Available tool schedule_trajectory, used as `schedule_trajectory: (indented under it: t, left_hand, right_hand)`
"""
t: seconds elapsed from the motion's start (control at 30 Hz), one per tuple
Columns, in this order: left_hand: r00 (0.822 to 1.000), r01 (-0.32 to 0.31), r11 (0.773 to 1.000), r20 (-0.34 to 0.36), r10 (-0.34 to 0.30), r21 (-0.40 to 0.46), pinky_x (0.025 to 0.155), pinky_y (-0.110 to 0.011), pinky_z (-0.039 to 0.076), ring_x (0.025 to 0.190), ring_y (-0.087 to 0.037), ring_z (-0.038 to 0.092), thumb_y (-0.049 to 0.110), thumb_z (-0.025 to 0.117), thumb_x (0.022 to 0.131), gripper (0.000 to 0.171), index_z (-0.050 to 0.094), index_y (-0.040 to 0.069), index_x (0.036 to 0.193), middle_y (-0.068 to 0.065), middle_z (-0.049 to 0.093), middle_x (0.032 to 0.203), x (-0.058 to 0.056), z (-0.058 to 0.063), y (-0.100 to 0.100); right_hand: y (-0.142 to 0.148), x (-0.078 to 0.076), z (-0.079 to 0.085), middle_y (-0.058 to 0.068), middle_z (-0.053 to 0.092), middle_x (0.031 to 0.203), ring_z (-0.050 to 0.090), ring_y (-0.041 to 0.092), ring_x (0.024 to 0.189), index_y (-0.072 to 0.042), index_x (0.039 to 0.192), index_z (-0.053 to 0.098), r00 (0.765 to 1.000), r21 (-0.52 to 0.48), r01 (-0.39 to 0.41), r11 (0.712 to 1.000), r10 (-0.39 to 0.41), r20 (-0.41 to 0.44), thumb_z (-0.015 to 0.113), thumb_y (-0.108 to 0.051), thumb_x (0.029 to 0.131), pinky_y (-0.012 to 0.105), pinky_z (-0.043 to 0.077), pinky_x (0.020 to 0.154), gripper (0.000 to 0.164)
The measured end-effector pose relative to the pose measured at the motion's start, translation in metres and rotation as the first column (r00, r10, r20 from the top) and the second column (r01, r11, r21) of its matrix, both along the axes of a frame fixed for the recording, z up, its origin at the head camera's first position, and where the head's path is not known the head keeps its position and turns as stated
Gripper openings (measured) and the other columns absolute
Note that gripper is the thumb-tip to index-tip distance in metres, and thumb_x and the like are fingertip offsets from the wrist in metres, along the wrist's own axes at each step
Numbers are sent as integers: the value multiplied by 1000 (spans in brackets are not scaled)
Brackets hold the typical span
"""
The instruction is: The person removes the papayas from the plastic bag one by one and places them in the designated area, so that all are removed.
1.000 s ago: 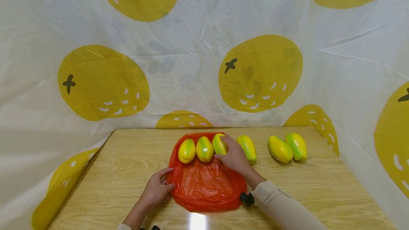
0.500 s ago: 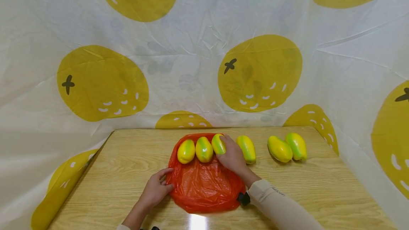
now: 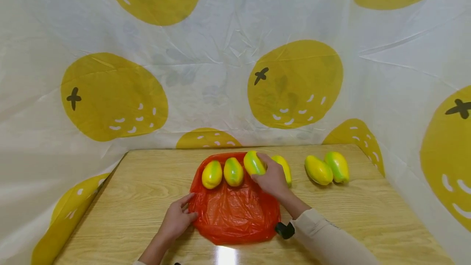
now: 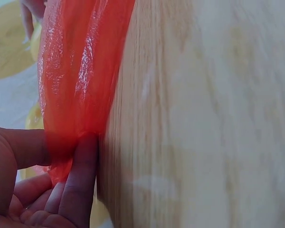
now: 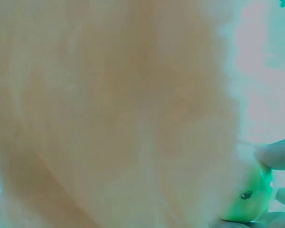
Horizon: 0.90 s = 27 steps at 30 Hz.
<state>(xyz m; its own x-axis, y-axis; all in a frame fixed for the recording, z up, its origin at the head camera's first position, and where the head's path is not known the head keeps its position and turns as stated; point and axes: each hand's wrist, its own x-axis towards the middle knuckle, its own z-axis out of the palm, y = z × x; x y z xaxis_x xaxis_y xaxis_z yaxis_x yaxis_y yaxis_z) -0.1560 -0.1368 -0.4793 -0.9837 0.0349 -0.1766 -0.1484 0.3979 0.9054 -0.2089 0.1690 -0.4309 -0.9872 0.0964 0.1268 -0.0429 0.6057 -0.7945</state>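
A red plastic bag (image 3: 239,212) lies spread with its mouth wide on the table. My left hand (image 3: 176,219) is at its left edge; in the left wrist view thumb and fingers (image 4: 80,183) pinch the gathered red film (image 4: 80,71). With my right hand (image 3: 274,178) I grip a yellow-green papaya (image 3: 253,162) at the bag's back right rim. The right wrist view is blurred, but fingers show around that papaya (image 5: 249,199). Two more papayas, one at the left (image 3: 211,174) and another beside it (image 3: 233,171), sit inside the bag along its back.
Right of the bag another papaya (image 3: 282,169) is partly covered by my right hand. Further right lie two papayas side by side, the nearer (image 3: 318,170) and the farther (image 3: 337,167). A fruit-printed cloth (image 3: 209,85) hangs behind the wooden table (image 3: 147,183).
My right hand has closed round the third papaya and raised it slightly, tilting it. My left hand stays at the bag's edge. The head view has shifted a little.
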Motion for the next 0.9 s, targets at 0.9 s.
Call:
schedule_trajectory:
  t: [0.9]
  left_hand:
    - [1000, -18, 999, -18, 18, 27, 86, -33, 63, 138, -48, 52, -9, 69, 87, 69, 48, -3, 152, -34, 41, 158, 3, -3, -2]
  right_hand:
    - [93, 53, 37, 22, 39, 165, 46, 49, 145, -13, 160, 41, 996, -25, 69, 997, -67, 59, 76, -13, 91, 58, 48, 112, 78]
